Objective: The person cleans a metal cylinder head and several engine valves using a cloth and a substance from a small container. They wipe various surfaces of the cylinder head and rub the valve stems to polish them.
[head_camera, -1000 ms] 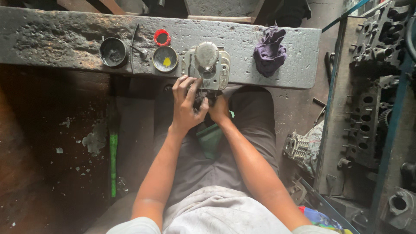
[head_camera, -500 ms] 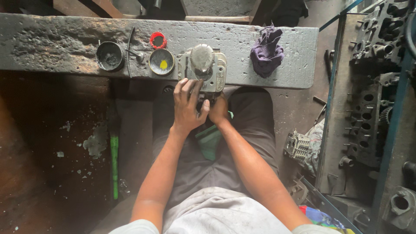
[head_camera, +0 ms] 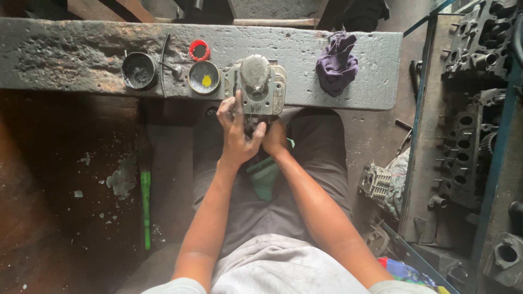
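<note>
- A grey metal engine part [head_camera: 260, 84] sits at the near edge of the concrete slab [head_camera: 65, 49], directly above both hands.
- Left of the part, 1 round tin [head_camera: 204, 77] holds a yellow dab; farther left, a dark tin [head_camera: 138, 70] looks sooty; a red ring [head_camera: 199, 49] lies behind them.
- The left hand [head_camera: 235, 130] grips the part's lower side, fingers curled; the right hand [head_camera: 274, 137] clasps beneath it, its fingers hidden.
- A purple rag [head_camera: 336, 62] lies right of the part.

We see a grey, grimy metal engine part [head_camera: 260, 87] with a rounded dome on top of a squarish housing. It sits at the near edge of the worktop [head_camera: 65, 49], roughly midway along it, its lower end overhanging that edge. Its surface looks dull and oil-stained, with bolt holes at the housing corners.
</note>
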